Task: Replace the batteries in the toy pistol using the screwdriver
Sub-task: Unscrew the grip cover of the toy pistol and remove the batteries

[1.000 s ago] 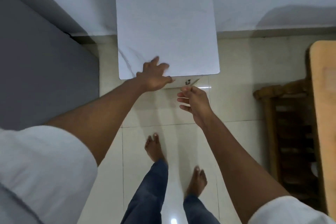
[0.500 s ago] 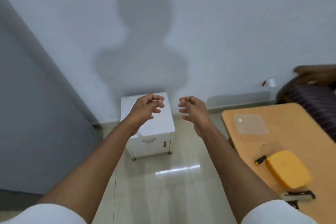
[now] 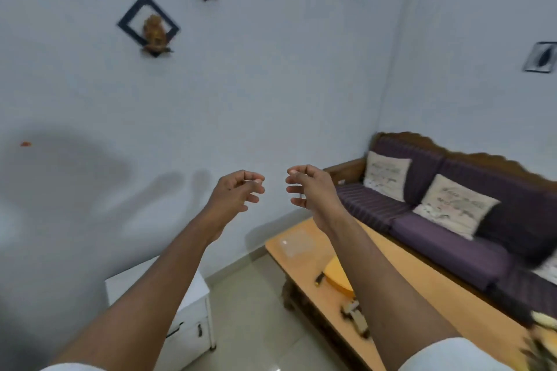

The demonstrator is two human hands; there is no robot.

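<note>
My left hand (image 3: 238,191) and my right hand (image 3: 310,187) are raised in front of the white wall, fingers loosely curled and apart, holding nothing. Below them on the wooden table (image 3: 422,289) lies the tan and black toy pistol (image 3: 355,318), partly hidden by my right forearm. The screwdriver (image 3: 319,278), with a black and yellow handle, lies beside a yellow case (image 3: 339,277) on the same table. Both hands are well above and away from these things.
A white drawer cabinet (image 3: 193,319) stands against the wall at lower left. A purple sofa (image 3: 452,220) with two cushions runs behind the table. A clear plastic sheet (image 3: 297,242) lies at the table's far end. Framed ornaments hang on the wall.
The view has swung up and to the right, from the cabinet top to the wall, table and sofa. My left hand left the cabinet; both hands now hover in the air.
</note>
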